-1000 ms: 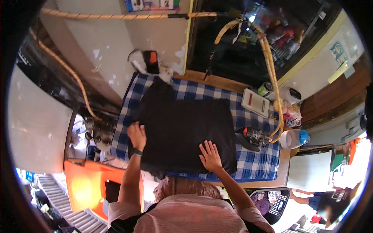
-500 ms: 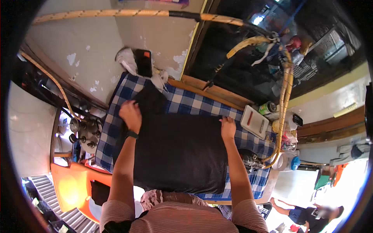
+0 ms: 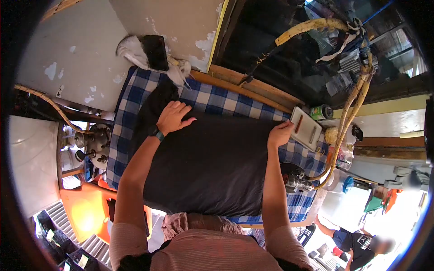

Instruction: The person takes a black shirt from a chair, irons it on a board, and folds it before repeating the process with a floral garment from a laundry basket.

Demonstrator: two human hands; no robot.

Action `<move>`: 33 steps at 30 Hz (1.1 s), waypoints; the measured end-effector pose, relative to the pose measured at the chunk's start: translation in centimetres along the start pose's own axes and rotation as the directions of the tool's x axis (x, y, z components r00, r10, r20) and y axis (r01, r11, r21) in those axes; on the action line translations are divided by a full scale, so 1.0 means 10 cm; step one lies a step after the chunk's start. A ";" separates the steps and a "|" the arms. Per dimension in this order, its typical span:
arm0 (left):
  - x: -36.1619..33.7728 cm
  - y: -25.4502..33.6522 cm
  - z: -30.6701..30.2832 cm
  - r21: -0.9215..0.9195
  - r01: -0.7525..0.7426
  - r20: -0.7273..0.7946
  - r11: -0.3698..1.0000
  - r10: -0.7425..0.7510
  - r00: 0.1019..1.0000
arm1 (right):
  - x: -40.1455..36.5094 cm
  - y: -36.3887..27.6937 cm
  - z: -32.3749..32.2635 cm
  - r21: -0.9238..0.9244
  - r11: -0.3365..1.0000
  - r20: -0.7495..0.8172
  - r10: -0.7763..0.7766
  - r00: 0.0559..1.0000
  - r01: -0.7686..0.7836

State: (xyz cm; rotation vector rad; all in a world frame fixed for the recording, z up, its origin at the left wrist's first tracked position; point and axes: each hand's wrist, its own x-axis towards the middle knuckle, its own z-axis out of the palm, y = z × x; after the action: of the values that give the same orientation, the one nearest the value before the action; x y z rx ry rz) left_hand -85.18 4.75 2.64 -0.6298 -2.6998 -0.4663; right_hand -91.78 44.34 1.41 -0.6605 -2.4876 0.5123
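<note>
A dark cloth (image 3: 208, 167) is spread over a blue and white checked cover (image 3: 226, 106). My left hand (image 3: 172, 118) rests on the cloth's upper left part, fingers apart, with a dark band on the wrist. Bunched dark fabric lies just beyond it, toward the wall. At the cloth's far right corner, my right hand (image 3: 281, 133) has its fingers pressed together on the edge. Beside that hand is a white tray (image 3: 306, 128) with a red-brown stick in it.
A phone-like black object (image 3: 155, 52) and white cloth sit at the back. An iron-like metal device (image 3: 296, 178) stands at the right, below wrapped hoses (image 3: 348, 117). An orange chair (image 3: 83, 212) is at lower left. A person (image 3: 361, 246) is at lower right.
The view has shifted. My left hand has moved right onto the dark cloth and lies flatter. My right hand has closed on the far right corner, now nearer the tray.
</note>
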 end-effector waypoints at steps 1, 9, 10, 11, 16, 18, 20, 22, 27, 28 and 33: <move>0.00 0.02 0.02 0.000 0.000 0.002 1.000 0.000 1.000 | -0.02 -0.01 0.01 -0.070 0.996 0.006 -0.049 0.999 0.049; -0.05 1.04 -0.13 0.208 -0.129 0.220 0.970 0.082 0.972 | -0.45 -0.36 -0.48 -0.155 0.786 -0.081 -0.614 0.786 0.598; -0.19 1.27 0.01 0.141 -0.218 0.288 0.966 0.171 0.942 | -0.73 -0.31 -0.63 -0.033 0.703 -0.028 -0.712 0.702 0.711; -0.32 1.52 0.15 -0.058 -0.129 0.241 0.990 0.139 0.960 | -1.03 -0.23 -0.83 0.031 0.643 0.269 -0.743 0.613 0.765; -0.37 1.88 0.37 -0.002 0.017 0.319 1.000 -0.016 0.948 | -1.98 0.68 -1.64 0.175 0.891 0.258 -0.451 0.854 0.418; -0.47 1.96 0.36 -0.059 0.032 0.309 0.998 -0.012 0.951 | -2.12 1.08 -1.87 -0.017 0.978 0.129 -0.203 0.971 0.207; -0.58 2.12 0.23 -0.064 0.053 0.166 0.997 -0.042 0.985 | -2.26 1.42 -2.06 -0.036 0.985 0.167 -0.159 0.973 0.168; -0.90 2.38 0.03 -0.216 -0.055 0.251 0.975 0.110 0.962 | -2.33 1.62 -2.17 -0.050 0.991 0.199 -0.112 0.973 0.125; -1.80 2.70 -0.40 -0.337 -0.233 0.466 0.912 0.377 0.801 | -2.49 1.75 -2.25 -0.118 0.988 0.168 -0.083 0.982 0.103; -1.92 2.67 -0.47 -0.321 -0.153 0.471 0.935 0.298 0.830 | -2.48 1.79 -2.28 -0.121 0.991 0.209 -0.034 0.977 0.061; -2.44 2.51 -0.55 -0.094 -0.125 0.476 0.988 0.155 0.866 | -2.38 2.04 -2.41 0.023 0.975 0.312 -0.216 0.925 0.221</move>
State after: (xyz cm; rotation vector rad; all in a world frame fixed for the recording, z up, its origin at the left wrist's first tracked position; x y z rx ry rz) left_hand -51.29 15.04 4.15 -1.0793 -3.0777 -0.3934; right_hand -53.27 53.25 2.09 -0.3160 -2.8191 0.5511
